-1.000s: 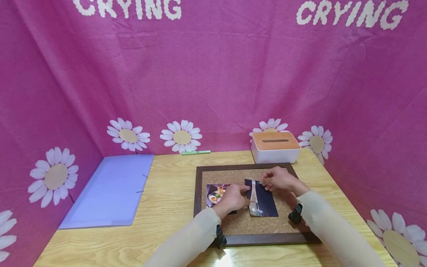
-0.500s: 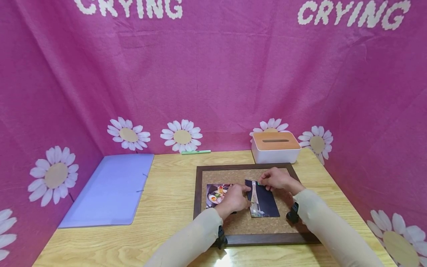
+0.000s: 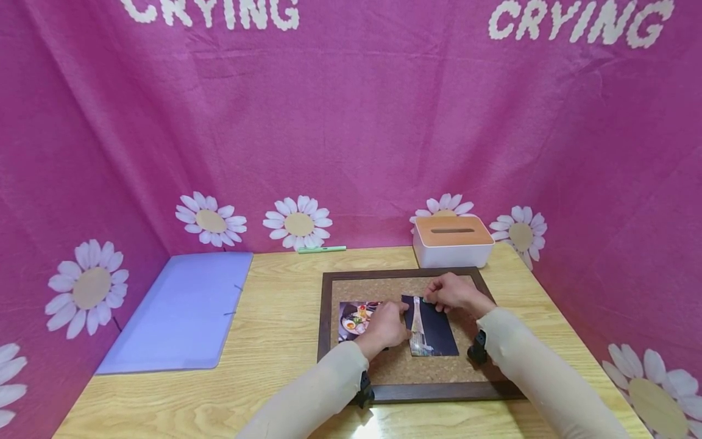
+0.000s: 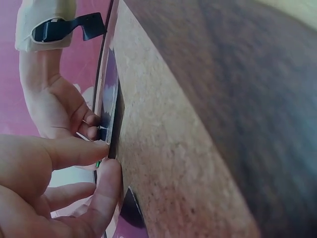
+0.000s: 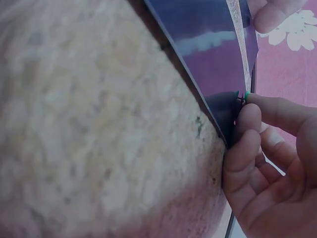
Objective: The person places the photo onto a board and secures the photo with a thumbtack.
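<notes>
A dark photo of a lit tower (image 3: 436,332) lies on the cork board (image 3: 395,373), right of a food photo (image 3: 352,322). My left hand (image 3: 386,326) touches the tower photo's left edge with index finger and thumb spread apart. It partly covers the food photo, and a raised corner (image 4: 131,210) shows below it in the left wrist view. At the tower photo's top edge my right hand (image 3: 452,292) pinches a small green push pin (image 5: 246,96) between thumb and index finger. The pin's reflection shows in the glossy print. Whether its point has entered the photo is hard to see.
A dark wooden frame (image 3: 439,393) edges the board. Behind it stands a white tissue box (image 3: 452,256) with a wooden lid. A green pen (image 3: 322,250) lies by the pink curtain (image 3: 351,134), and a blue folder (image 3: 175,317) lies on the left of the wooden table (image 3: 274,341).
My right hand has shifted slightly left along the top of the tower photo, and the green pin is now mostly covered by the fingers. The left hand stays almost still.
</notes>
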The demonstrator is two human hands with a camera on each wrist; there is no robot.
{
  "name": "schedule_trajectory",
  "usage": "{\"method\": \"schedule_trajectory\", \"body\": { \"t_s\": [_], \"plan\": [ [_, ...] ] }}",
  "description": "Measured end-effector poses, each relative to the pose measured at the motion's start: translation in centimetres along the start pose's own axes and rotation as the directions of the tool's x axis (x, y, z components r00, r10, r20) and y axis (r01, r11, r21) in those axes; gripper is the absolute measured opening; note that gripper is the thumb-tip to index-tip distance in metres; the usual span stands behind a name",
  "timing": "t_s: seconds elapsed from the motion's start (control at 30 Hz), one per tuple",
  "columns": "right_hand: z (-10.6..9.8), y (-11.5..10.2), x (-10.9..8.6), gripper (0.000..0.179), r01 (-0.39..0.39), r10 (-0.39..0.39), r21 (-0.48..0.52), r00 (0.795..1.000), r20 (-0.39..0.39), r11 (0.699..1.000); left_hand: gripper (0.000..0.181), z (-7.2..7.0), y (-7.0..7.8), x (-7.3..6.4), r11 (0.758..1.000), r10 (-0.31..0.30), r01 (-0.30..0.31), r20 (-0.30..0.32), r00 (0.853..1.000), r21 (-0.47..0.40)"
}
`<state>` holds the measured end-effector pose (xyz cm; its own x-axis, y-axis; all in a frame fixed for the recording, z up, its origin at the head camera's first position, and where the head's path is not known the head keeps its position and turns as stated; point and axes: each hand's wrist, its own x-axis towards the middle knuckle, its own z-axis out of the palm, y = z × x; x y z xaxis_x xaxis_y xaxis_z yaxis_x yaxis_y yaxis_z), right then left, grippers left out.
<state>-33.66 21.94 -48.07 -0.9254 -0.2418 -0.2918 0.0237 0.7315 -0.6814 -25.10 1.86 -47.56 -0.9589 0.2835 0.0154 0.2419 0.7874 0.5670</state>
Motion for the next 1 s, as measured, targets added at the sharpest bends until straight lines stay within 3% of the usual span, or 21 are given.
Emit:
{"method": "schedule_trajectory", "body": {
  "t_s": [0.23, 0.47, 0.77, 1.0],
  "plan": [
    [0.04, -0.3, -0.1, 0.009, 0.003, -0.003, 0.002, 1.0, 0.006, 1.0, 0.051, -0.17, 0.06, -0.28, 1.0, -0.016, 0.017, 0.018, 1.0, -0.008],
    [-0.02, -0.45, -0.03, 0.009, -0.009, 0.009, -0.005, 1.0, -0.001, 1.0, 0.051, -0.27, -0.02, -0.28, 1.0, 0.007, -0.007, 0.015, 1.0, -0.004],
    [-0.02, -0.53, 0.25, 0.009, -0.052, 0.052, 0.0, 0.999, 0.001, 0.999, 0.052, -0.26, -0.03, -0.19, 1.0, -0.01, 0.011, 0.024, 1.0, -0.027],
    [0.08, -0.44, 0.3, 0.009, -0.04, 0.04, 0.0, 0.999, -0.007, 0.999, 0.051, -0.12, -0.01, -0.19, 0.999, -0.033, 0.034, 0.04, 0.999, -0.04]
  ]
}}
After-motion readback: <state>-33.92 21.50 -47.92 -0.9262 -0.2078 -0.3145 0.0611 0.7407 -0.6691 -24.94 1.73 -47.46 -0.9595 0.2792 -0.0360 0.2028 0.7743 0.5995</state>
